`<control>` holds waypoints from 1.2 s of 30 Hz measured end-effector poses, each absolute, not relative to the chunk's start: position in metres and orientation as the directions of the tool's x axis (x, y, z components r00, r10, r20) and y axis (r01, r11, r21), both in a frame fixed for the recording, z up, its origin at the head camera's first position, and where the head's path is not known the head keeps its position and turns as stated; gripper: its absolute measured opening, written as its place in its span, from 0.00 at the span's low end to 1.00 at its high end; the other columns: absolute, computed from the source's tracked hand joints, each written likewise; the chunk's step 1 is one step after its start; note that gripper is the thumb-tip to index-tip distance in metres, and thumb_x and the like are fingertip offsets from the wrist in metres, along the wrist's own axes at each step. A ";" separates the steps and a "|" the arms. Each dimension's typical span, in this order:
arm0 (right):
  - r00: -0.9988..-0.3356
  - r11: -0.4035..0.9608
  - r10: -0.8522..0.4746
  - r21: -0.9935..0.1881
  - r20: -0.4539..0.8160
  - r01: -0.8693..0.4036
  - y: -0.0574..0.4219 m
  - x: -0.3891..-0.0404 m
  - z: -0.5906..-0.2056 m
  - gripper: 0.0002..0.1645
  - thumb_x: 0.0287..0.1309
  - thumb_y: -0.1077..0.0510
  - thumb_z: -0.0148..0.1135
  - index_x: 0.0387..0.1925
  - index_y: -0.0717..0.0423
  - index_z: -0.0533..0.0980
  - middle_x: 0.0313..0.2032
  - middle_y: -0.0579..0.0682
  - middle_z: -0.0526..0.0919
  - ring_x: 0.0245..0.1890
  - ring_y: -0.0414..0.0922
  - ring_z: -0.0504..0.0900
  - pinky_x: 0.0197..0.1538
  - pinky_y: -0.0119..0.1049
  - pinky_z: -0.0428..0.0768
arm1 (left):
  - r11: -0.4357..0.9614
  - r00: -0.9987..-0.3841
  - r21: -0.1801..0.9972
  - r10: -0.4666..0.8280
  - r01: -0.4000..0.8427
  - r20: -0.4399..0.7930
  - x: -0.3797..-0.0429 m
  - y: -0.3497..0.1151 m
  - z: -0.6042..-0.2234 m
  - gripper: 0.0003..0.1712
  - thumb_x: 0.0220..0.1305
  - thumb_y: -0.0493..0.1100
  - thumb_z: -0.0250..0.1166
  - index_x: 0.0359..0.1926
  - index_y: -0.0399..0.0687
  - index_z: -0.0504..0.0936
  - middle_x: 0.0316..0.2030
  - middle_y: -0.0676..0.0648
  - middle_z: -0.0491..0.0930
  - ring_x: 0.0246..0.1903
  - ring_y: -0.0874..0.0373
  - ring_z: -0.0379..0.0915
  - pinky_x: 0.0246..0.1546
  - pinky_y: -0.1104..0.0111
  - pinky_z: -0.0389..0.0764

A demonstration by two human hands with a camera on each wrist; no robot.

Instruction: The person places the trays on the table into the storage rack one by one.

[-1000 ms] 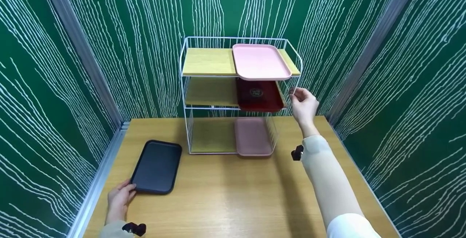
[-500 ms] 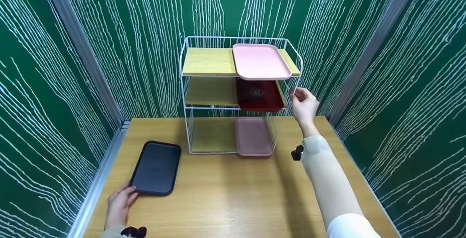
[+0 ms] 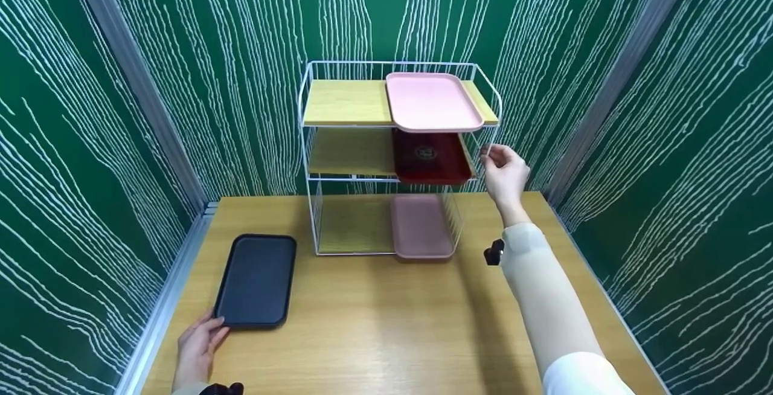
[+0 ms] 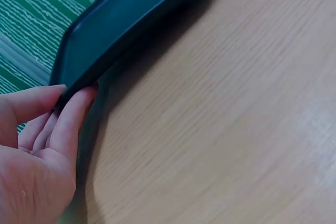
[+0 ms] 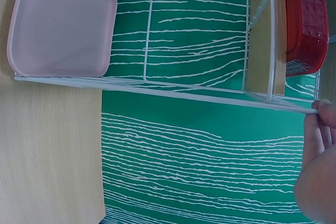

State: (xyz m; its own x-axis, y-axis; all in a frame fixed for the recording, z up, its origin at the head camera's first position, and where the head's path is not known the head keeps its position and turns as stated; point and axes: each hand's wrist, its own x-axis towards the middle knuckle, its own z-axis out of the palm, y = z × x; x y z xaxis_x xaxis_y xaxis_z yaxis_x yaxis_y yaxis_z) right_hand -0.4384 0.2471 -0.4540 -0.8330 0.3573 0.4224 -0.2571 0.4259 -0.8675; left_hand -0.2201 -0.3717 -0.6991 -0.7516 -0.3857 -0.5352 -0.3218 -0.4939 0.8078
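Observation:
My left hand (image 3: pixel 196 346) pinches the near left corner of a black tray (image 3: pixel 256 280), thumb on the rim and fingers underneath. In the left wrist view the tray slants up from the hand, with its shadow on the wood below. My right hand (image 3: pixel 506 174) grips the right front upright of a white wire rack (image 5: pixel 210 98) between thumb and fingers, level with the middle shelf. On the rack's right side are a pink tray (image 3: pixel 432 102) on top, a dark red tray (image 3: pixel 432 156) in the middle and a duller pink tray (image 3: pixel 421 226) at the bottom.
The rack's wooden shelves (image 3: pixel 347 102) show bare boards on their left halves. Under everything lies a wooden table (image 3: pixel 374 322). Green walls (image 3: pixel 380 20) with white wavy lines and metal corner posts (image 3: pixel 136 75) enclose it on three sides.
The black tray has turned a little and shifted slightly left and nearer, with my left hand still at its corner. My right hand and the rack have hardly moved.

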 end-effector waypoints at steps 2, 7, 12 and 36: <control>-0.827 0.425 0.359 -0.865 0.432 -0.268 0.247 -0.439 -0.454 0.13 0.72 0.65 0.67 0.55 0.61 0.85 0.51 0.57 0.90 0.50 0.46 0.89 0.51 0.32 0.84 | -0.503 -0.770 0.809 -0.371 -0.304 -0.519 -0.218 -0.372 -0.700 0.45 0.73 0.28 0.62 0.84 0.44 0.54 0.83 0.40 0.48 0.45 0.70 0.81 0.58 0.70 0.84; -0.818 0.423 0.361 -0.860 0.448 -0.285 0.247 -0.439 -0.453 0.13 0.71 0.66 0.67 0.54 0.63 0.85 0.50 0.59 0.91 0.50 0.47 0.89 0.50 0.29 0.85 | -0.516 -0.798 0.812 -0.349 -0.274 -0.491 -0.218 -0.373 -0.700 0.45 0.73 0.27 0.61 0.84 0.42 0.53 0.83 0.39 0.50 0.39 0.72 0.82 0.58 0.71 0.83; -0.839 0.395 0.356 -0.880 0.412 -0.265 0.249 -0.438 -0.453 0.14 0.73 0.67 0.65 0.57 0.63 0.84 0.53 0.60 0.89 0.53 0.50 0.88 0.55 0.35 0.86 | -0.513 -0.798 0.806 -0.331 -0.296 -0.504 -0.221 -0.371 -0.699 0.45 0.73 0.28 0.63 0.85 0.46 0.55 0.84 0.43 0.48 0.38 0.73 0.81 0.60 0.69 0.83; -0.827 0.425 0.357 -0.864 0.435 -0.270 0.246 -0.439 -0.451 0.14 0.72 0.65 0.66 0.56 0.64 0.84 0.52 0.58 0.90 0.53 0.49 0.89 0.56 0.35 0.86 | -0.540 -0.910 0.822 -0.227 -0.178 -0.346 -0.222 -0.338 -0.699 0.22 0.70 0.21 0.60 0.38 0.53 0.90 0.41 0.52 0.85 0.36 0.62 0.85 0.44 0.69 0.90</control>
